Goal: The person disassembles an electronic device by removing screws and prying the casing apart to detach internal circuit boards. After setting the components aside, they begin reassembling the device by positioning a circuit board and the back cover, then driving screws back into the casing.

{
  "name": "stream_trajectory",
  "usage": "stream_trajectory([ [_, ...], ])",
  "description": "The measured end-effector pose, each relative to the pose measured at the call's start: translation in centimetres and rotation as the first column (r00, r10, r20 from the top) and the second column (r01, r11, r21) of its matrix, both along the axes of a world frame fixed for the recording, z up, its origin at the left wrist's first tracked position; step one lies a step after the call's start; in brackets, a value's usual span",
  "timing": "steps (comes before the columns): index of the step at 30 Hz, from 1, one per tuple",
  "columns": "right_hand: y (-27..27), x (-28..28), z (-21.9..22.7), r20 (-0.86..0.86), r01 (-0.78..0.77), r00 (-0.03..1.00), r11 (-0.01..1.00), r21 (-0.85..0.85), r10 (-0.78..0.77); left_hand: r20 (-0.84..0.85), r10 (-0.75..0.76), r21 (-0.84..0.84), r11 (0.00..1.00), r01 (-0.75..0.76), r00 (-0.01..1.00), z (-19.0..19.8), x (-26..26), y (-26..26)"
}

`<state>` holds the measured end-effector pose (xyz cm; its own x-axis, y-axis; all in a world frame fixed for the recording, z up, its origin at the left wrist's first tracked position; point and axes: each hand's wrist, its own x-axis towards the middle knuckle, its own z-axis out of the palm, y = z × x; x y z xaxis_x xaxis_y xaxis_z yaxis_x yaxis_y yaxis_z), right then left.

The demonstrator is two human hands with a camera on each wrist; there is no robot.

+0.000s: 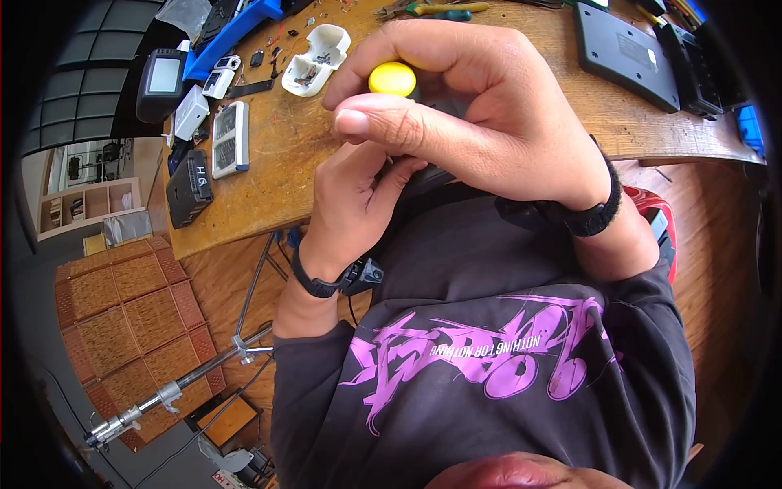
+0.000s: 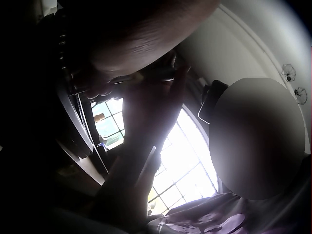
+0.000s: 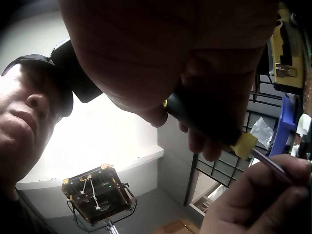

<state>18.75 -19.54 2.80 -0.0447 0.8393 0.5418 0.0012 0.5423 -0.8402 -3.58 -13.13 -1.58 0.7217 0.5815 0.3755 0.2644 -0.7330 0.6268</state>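
Observation:
My right hand [image 1: 505, 114] grips a screwdriver by its handle, whose round yellow end cap [image 1: 393, 79] shows between thumb and fingers. In the right wrist view the screwdriver [image 3: 209, 114] has a dark green handle, a yellow collar [image 3: 243, 145] and a thin metal shaft [image 3: 270, 165]. The shaft runs down to my left hand [image 1: 350, 200], where curled index finger and thumb pinch around its far end. The tip is hidden there, and I cannot tell whether a small part sits with it. Below the hands a dark grey thing [image 1: 436, 175] shows partly. The left wrist view is mostly dark.
On the wooden table [image 1: 269, 187] lie a white open case [image 1: 318, 61] with small parts, a white-framed box [image 1: 230, 138], a black box [image 1: 189, 189] and pliers [image 1: 448, 9]. A dark flat device [image 1: 627, 57] lies at right. A metal stand [image 1: 175, 393] stands lower left.

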Motion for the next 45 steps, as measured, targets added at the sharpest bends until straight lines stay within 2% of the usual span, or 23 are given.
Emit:
stream_trajectory([
  [2,0.1,0.4,-0.2,0.124,0.045,0.991,0.998,0.032,-0.049,-0.026,-0.014,-0.004,1.0,0.014,1.0,0.2,0.0,0.1],
  [6,0.0,0.4,0.1,0.096,0.037,0.995,0.999,0.007,-0.038,-0.001,-0.007,0.005,1.0,0.007,1.0,0.0,0.2,0.1],
  [8,-0.3,0.5,0.6,-0.037,0.05,0.998,0.963,0.265,-0.042,-0.02,0.015,-0.022,1.0,-0.016,1.0,0.1,0.1,0.0],
  [9,-0.5,0.8,1.3,-0.036,0.05,0.998,0.963,0.265,-0.042,-0.02,0.016,-0.022,1.0,-0.016,1.0,0.0,0.0,0.0],
  [11,-1.2,1.5,2.8,0.202,0.034,0.978,0.997,0.074,-0.048,0.019,0.028,-0.077,0.997,-0.027,0.999,-0.6,0.0,0.0],
  [12,-1.5,1.2,3.1,0.201,0.033,0.978,0.997,0.073,-0.047,0.019,0.029,-0.077,0.997,-0.027,0.999,-0.6,0.1,0.0],
  [14,-2.0,0.3,3.8,0.226,0.134,0.963,0.988,0.078,-0.148,0.026,0.019,-0.11,0.994,-0.016,0.999,-0.6,0.2,0.0],
  [18,-1.8,0.1,3.7,0.217,0.102,0.968,0.987,0.123,-0.127,-0.016,0.003,-0.064,0.998,-0.004,1.0,-0.7,-0.1,0.4],
  [21,-1.5,0.3,3.0,0.223,0.112,0.968,0.993,0.029,-0.116,-0.028,0.004,-0.048,0.999,-0.005,1.0,-0.7,-0.3,0.4],
  [23,-0.3,0.8,0.9,0.024,0.012,1.0,0.971,0.24,-0.018,-0.051,-0.006,-0.051,0.999,0.004,0.999,-0.8,-0.5,0.5],
  [24,-0.7,0.6,1.6,0.024,0.011,1.0,0.971,0.24,-0.017,-0.051,-0.006,-0.05,0.999,0.003,0.999,-0.6,-0.5,0.3],
  [26,-1.9,0.2,3.7,0.288,0.131,0.946,0.989,0.072,-0.146,-0.083,0.051,-0.137,0.989,-0.063,0.995,0.0,-0.3,-0.2],
  [29,-2.0,0.1,3.9,0.282,0.135,0.948,0.989,0.058,-0.146,-0.063,-0.005,-0.046,0.999,0.002,0.998,-0.3,-0.5,0.1],
  [32,-2.1,0.0,4.1,0.294,0.151,0.941,0.985,0.083,-0.169,-0.076,-0.026,-0.076,0.997,0.02,0.997,0.0,-0.4,0.0],
  [33,-1.4,0.2,2.8,0.294,0.151,0.941,0.985,0.083,-0.169,-0.077,-0.026,-0.076,0.997,0.02,0.997,0.2,-0.4,0.1],
  [34,0.0,0.4,0.4,0.094,-0.015,0.996,0.998,0.063,0.009,-0.106,-0.025,-0.058,0.998,0.019,0.994,0.3,-0.5,0.2],
  [35,0.8,0.6,-1.0,-0.111,-0.182,0.975,0.98,0.076,0.19,-0.135,-0.023,-0.04,0.999,0.018,0.991,0.4,-0.6,0.2],
  [36,0.0,0.6,0.5,-0.112,-0.183,0.975,0.98,0.076,0.191,-0.136,-0.023,-0.041,0.999,0.017,0.99,0.5,-0.5,0.1],
  [37,-1.4,0.8,3.3,0.096,-0.058,0.994,0.996,0.068,0.052,-0.104,-0.027,-0.053,0.998,0.022,0.994,0.6,-0.3,0.0],
  [38,-2.2,0.8,4.8,0.298,0.067,0.95,0.994,0.085,-0.09,-0.073,-0.032,-0.065,0.998,0.027,0.997,0.6,-0.2,-0.1],
  [39,-1.5,0.9,3.6,0.297,0.067,0.951,0.994,0.084,-0.09,-0.074,-0.032,-0.066,0.997,0.027,0.997,0.5,-0.4,0.0],
  [41,0.5,1.3,0.0,0.063,0.015,0.997,0.934,0.358,-0.041,-0.115,-0.054,-0.049,0.998,0.049,0.992,0.1,-0.7,0.2],
  [45,-0.2,1.2,0.3,0.036,0.085,0.994,0.958,0.274,-0.099,-0.128,-0.041,-0.035,0.999,0.037,0.991,-0.2,-0.4,0.0],
])
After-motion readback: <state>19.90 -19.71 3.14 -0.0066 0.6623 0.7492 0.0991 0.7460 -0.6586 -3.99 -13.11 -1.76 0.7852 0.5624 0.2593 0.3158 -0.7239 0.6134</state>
